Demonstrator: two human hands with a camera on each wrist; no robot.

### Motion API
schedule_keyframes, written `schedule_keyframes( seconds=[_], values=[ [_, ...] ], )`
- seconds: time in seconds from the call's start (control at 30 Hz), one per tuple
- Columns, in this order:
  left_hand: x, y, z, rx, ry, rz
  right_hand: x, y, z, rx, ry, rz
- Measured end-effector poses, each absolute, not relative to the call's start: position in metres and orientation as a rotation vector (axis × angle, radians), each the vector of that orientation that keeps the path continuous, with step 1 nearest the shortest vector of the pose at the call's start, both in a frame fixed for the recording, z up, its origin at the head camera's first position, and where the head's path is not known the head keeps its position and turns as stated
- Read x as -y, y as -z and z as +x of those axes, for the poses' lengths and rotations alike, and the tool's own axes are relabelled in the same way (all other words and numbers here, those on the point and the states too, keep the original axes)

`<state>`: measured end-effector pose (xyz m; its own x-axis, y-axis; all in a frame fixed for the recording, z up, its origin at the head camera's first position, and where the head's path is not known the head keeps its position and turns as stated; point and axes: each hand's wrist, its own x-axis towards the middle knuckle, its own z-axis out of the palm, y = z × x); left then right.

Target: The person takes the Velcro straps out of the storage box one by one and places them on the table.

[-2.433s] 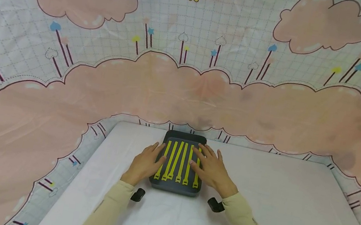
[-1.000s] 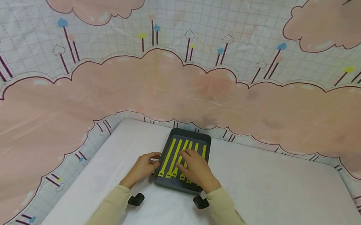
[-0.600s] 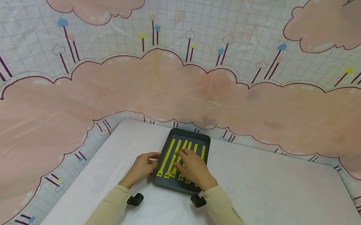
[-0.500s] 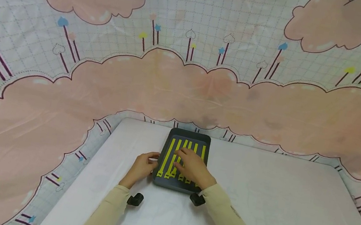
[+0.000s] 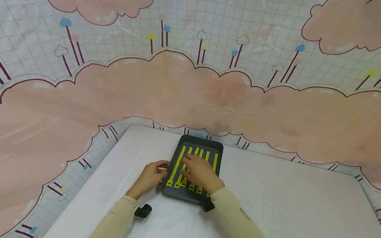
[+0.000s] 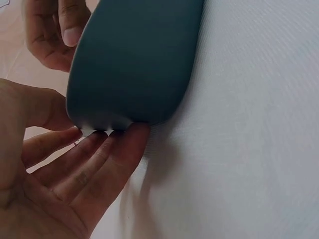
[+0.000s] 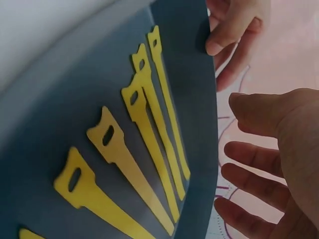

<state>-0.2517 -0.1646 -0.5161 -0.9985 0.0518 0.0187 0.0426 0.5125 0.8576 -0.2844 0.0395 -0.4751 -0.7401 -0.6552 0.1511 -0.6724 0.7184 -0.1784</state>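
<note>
A dark grey rectangular tray [image 5: 202,141] sits near the far side of the white table. Several yellow slotted hook-and-loop cable ties [image 7: 132,174] lie side by side in it, heads toward the person. At the tray's left side my left hand [image 5: 149,175] holds the edge; in the left wrist view its fingertips [image 6: 134,132] press the outer wall and the thumb is at the rim. My right hand [image 5: 200,172] hovers over the tray with spread, slightly bent fingers, holding nothing. It hides the middle of some ties.
A white-covered table [image 5: 290,218] spreads around the tray. Behind it hangs a patterned cloth [image 5: 252,108] with clouds. A black wrist camera [image 5: 143,210] juts from the left sleeve, another black camera [image 5: 207,204] from the right.
Both hands were over the tray's two sides. The left hand has lowered to the left edge and stays there; the right has moved left over the ties. The ties keep their places.
</note>
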Motion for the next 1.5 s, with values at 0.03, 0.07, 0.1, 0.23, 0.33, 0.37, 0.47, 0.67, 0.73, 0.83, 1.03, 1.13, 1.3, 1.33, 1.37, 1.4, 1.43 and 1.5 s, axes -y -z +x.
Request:
schedule_keyframes(
  seconds=[0.03, 0.07, 0.1, 0.23, 0.33, 0.37, 0.47, 0.67, 0.73, 0.83, 1.03, 1.13, 1.3, 1.33, 1.37, 1.4, 1.43, 1.5],
  values=[
    [0.165, 0.516, -0.252, -2.723, -1.547, 0.085, -0.039, 0.474, -0.286, 2.830, -0.329, 1.114],
    [0.165, 0.516, -0.252, -2.723, -1.550, 0.086, -0.038, 0.473, -0.287, 2.825, -0.319, 1.126],
    [0.165, 0.516, -0.252, -2.722, -1.553, 0.086, -0.037, 0.472, -0.289, 2.827, -0.304, 1.135],
    [0.165, 0.516, -0.251, -2.719, -1.558, 0.085, -0.034, 0.473, -0.295, 2.838, -0.224, 1.166],
    [0.165, 0.514, -0.250, -2.722, -1.548, 0.083, -0.031, 0.476, -0.300, 2.842, -0.149, 1.191],
    [0.165, 0.514, -0.250, -2.722, -1.546, 0.079, -0.030, 0.477, -0.301, 2.841, -0.137, 1.200],
    [0.165, 0.513, -0.249, -2.734, -1.531, 0.079, -0.027, 0.479, -0.305, 2.843, -0.116, 1.230],
    [0.166, 0.515, -0.249, -2.734, -1.539, 0.092, -0.022, 0.484, -0.312, 2.813, -0.092, 1.288],
    [0.167, 0.516, -0.249, -2.731, -1.541, 0.099, -0.020, 0.486, -0.313, 2.804, -0.071, 1.302],
    [0.167, 0.519, -0.250, -2.731, -1.536, 0.106, -0.017, 0.487, -0.315, 2.806, -0.064, 1.310],
    [0.167, 0.519, -0.250, -2.721, -1.543, 0.095, -0.012, 0.488, -0.317, 2.826, -0.053, 1.299],
    [0.167, 0.517, -0.249, -2.725, -1.530, 0.092, -0.009, 0.491, -0.319, 2.823, -0.022, 1.297],
    [0.166, 0.516, -0.248, -2.724, -1.525, 0.103, -0.006, 0.495, -0.323, 2.812, -0.012, 1.283],
    [0.166, 0.515, -0.248, -2.725, -1.528, 0.102, -0.005, 0.495, -0.323, 2.810, -0.014, 1.283],
    [0.166, 0.515, -0.248, -2.729, -1.529, 0.103, -0.005, 0.496, -0.324, 2.809, -0.010, 1.285],
    [0.166, 0.515, -0.248, -2.733, -1.528, 0.104, -0.004, 0.496, -0.325, 2.811, -0.003, 1.286],
    [0.166, 0.515, -0.248, -2.733, -1.528, 0.098, -0.004, 0.497, -0.325, 2.812, 0.003, 1.286],
    [0.167, 0.516, -0.249, -2.744, -1.523, 0.104, -0.003, 0.498, -0.326, 2.820, 0.014, 1.283]
  ],
)
